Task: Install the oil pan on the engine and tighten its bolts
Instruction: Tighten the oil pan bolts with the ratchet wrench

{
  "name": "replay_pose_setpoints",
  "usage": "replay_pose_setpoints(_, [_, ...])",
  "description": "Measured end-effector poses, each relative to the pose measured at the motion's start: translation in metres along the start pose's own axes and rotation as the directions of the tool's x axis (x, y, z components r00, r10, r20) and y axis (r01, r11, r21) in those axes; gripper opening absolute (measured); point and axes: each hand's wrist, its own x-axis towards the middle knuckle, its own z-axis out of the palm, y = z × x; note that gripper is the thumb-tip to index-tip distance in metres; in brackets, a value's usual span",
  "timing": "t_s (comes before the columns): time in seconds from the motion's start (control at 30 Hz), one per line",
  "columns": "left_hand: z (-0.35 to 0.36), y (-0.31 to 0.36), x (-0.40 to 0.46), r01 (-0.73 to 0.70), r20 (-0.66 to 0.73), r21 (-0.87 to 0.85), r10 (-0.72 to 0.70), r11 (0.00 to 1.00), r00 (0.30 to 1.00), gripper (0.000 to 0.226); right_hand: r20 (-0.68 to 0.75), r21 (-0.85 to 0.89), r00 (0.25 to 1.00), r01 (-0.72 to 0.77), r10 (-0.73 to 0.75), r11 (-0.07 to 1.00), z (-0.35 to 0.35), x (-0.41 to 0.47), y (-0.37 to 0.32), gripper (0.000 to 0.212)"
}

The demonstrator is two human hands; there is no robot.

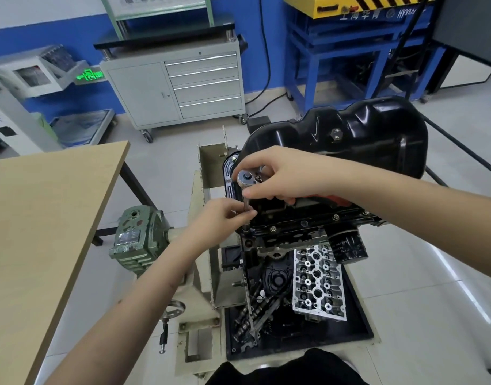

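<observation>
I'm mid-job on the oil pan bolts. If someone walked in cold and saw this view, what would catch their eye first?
First the glossy black oil pan, sitting on top of the engine at centre right. Next, both hands meeting at its left end: the right hand holds the ratchet by its head, while the left hand pinches the shaft below it. Then the pale wooden table filling the left side.
</observation>
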Motion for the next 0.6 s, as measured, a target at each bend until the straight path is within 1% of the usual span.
replay_pose_setpoints(0.13, [0.0, -0.002, -0.001, 0.033, -0.017, -0.007, -0.033, 0.999, 0.999, 0.009, 0.024, -0.076, 0.998, 0.063, -0.061, 0.995, 0.001, 0.002, 0.001, 0.035])
replay_pose_setpoints(0.23, [-0.002, -0.003, -0.003, 0.022, -0.035, 0.017, -0.022, 1.0, 0.999, 0.018, 0.14, -0.227, 0.977, 0.187, -0.158, 0.956, -0.003, 0.003, -0.004, 0.035])
replay_pose_setpoints(0.3, [-0.001, -0.002, -0.005, 0.004, -0.019, 0.058, -0.003, 0.998, 1.0, 0.024, 0.22, -0.319, 0.961, 0.234, -0.168, 0.918, -0.006, 0.005, -0.007, 0.037])
replay_pose_setpoints(0.33, [0.0, -0.002, -0.006, -0.005, -0.023, 0.063, 0.007, 0.998, 1.0, 0.027, 0.23, -0.342, 0.958, 0.244, -0.171, 0.908, -0.006, 0.006, -0.008, 0.037])
replay_pose_setpoints(0.4, [0.003, 0.002, -0.009, -0.033, -0.098, 0.047, 0.037, 0.998, 0.994, 0.03, 0.2, -0.393, 0.96, 0.262, -0.196, 0.881, -0.005, 0.009, -0.008, 0.031])
replay_pose_setpoints(0.47, [0.003, 0.007, -0.009, -0.081, -0.233, 0.049, 0.09, 0.995, 0.968, 0.029, 0.115, -0.492, 0.972, 0.236, -0.206, 0.838, 0.001, 0.01, -0.008, 0.021])
replay_pose_setpoints(0.5, [0.003, 0.009, -0.009, -0.097, -0.271, 0.063, 0.11, 0.993, 0.956, 0.028, 0.057, -0.554, 0.979, 0.193, -0.194, 0.81, 0.004, 0.01, -0.008, 0.025])
replay_pose_setpoints(0.53, [0.002, 0.009, -0.008, -0.101, -0.275, 0.082, 0.12, 0.991, 0.954, 0.028, 0.003, -0.617, 0.984, 0.141, -0.177, 0.775, 0.007, 0.01, -0.009, 0.031])
replay_pose_setpoints(0.57, [0.0, 0.009, -0.007, -0.102, -0.248, 0.098, 0.124, 0.99, 0.961, 0.029, -0.029, -0.664, 0.987, 0.098, -0.157, 0.741, 0.01, 0.009, -0.01, 0.034])
replay_pose_setpoints(0.6, [-0.003, 0.009, -0.006, -0.104, -0.199, 0.107, 0.123, 0.989, 0.972, 0.031, -0.034, -0.692, 0.987, 0.088, -0.155, 0.717, 0.01, 0.008, -0.011, 0.033])
